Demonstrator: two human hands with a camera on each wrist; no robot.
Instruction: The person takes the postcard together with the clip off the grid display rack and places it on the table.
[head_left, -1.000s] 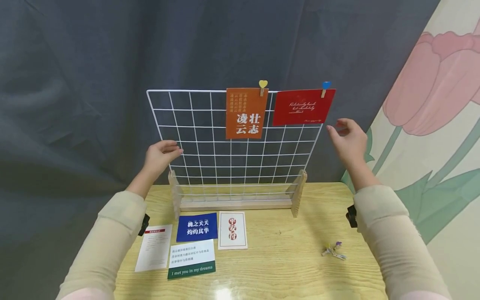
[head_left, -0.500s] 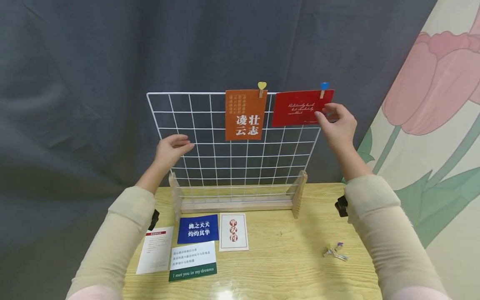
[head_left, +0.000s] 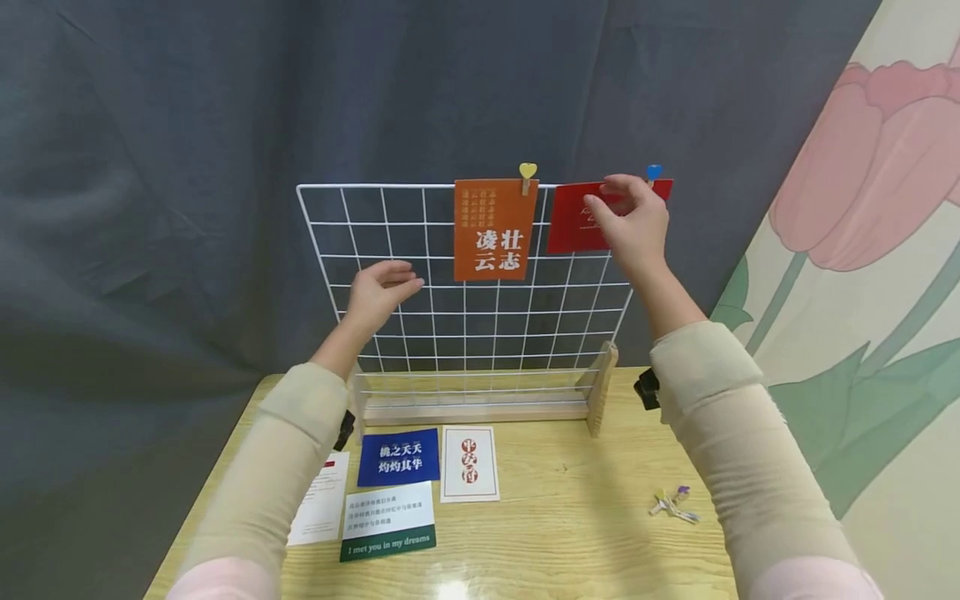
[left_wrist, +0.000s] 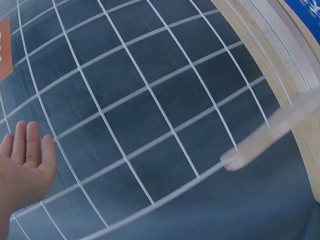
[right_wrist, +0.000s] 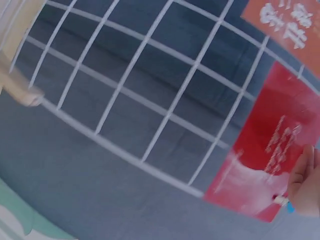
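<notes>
The right hand [head_left: 637, 223] was held before the red card [head_left: 567, 227], its fingers released; whether the card was touched could not be told. That card was clipped by a blue heart peg [head_left: 654, 172] to the top right of the white grid rack [head_left: 465, 313], which was stood along the far edge of the bench [head_left: 555, 542]. The left hand [head_left: 381, 292] was raised before the rack's left part, fingers also released. Loose pegs [head_left: 673, 506] were laid toward the right edge.
</notes>
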